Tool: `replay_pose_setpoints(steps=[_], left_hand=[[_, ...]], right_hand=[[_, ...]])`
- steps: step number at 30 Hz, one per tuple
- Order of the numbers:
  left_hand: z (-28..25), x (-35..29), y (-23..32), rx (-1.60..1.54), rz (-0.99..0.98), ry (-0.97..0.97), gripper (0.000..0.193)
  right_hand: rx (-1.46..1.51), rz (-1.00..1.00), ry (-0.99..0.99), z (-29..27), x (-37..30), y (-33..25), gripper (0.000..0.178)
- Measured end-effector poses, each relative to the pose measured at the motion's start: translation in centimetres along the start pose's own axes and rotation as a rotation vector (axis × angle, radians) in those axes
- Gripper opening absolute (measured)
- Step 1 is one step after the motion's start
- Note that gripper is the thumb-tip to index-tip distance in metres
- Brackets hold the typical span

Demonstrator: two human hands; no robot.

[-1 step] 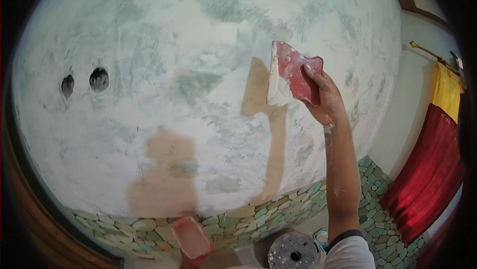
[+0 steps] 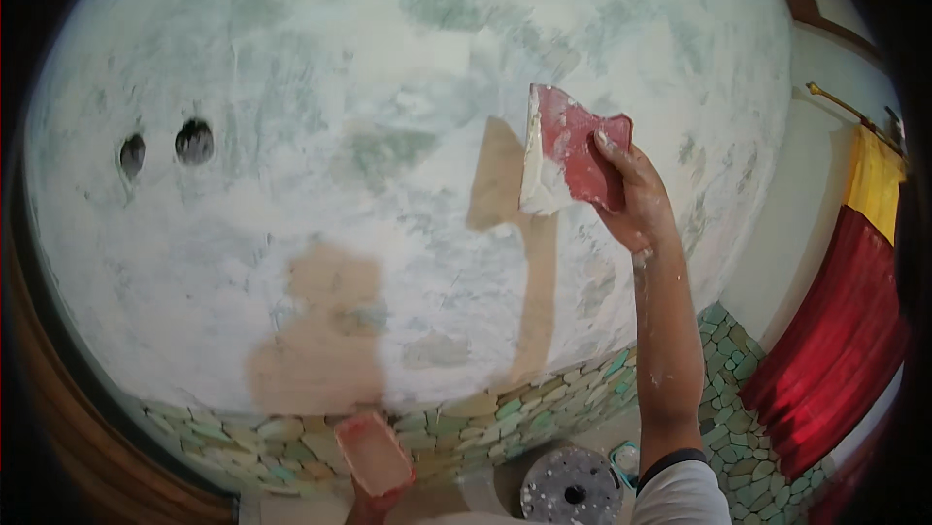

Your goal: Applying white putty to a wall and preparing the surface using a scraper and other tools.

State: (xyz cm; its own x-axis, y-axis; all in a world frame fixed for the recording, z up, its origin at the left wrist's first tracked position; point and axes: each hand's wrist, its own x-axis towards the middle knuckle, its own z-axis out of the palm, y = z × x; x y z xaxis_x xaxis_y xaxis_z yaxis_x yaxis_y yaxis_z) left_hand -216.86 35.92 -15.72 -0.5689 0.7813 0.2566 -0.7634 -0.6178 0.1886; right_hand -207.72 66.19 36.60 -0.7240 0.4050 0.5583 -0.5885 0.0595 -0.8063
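My right hand is raised in front of the wall, thumb on top, gripping a red plastic putty spreader. White putty coats the spreader's left edge and lower corner. It casts a shadow on the wall to its left; I cannot tell whether the edge touches the surface. Low in the view, my left hand holds a red rectangular putty tray, its pale inside facing up. Most of that hand is hidden under the tray. The wall is patchy with white putty over grey-green.
Two dark holes open in the wall at the left. Stone cladding runs along its foot. A grey, paint-spotted round object stands below. A red and yellow curtain hangs at the right; brown wood edges the lower left.
The spreader and my right hand sit very slightly lower in the view. The tray has risen a little in the picture. Both grips stay the same.
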Motion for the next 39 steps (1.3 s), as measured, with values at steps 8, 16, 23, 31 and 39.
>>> replay_pose_setpoints(steps=[8, 16, 23, 31, 39], left_hand=[[10.2, 6.0, -1.0, 0.619, 0.429, 0.264, 0.053], [10.7, 6.7, -1.1, -0.07, 0.136, 0.175, 0.072], [10.9, 6.3, -2.2, -0.134, 0.075, 0.182, 0.063], [10.3, 6.4, -2.1, -0.164, 0.001, 0.105, 0.068], [12.2, 5.8, -3.5, -0.015, 0.086, 0.176, 0.08]], right_hand=[[-0.802, -0.145, -0.566, 5.3, -13.6, 12.1, 0.029], [-1.366, -0.473, -0.811, 4.1, -21.7, 20.6, 0.046], [-1.409, -0.344, -0.88, 0.9, -24.8, 17.9, 0.047], [-1.254, -0.203, -0.736, -0.5, -23.8, 14.4, 0.038], [-0.738, 0.025, -0.43, 5.9, -22.3, 15.9, 0.026]])
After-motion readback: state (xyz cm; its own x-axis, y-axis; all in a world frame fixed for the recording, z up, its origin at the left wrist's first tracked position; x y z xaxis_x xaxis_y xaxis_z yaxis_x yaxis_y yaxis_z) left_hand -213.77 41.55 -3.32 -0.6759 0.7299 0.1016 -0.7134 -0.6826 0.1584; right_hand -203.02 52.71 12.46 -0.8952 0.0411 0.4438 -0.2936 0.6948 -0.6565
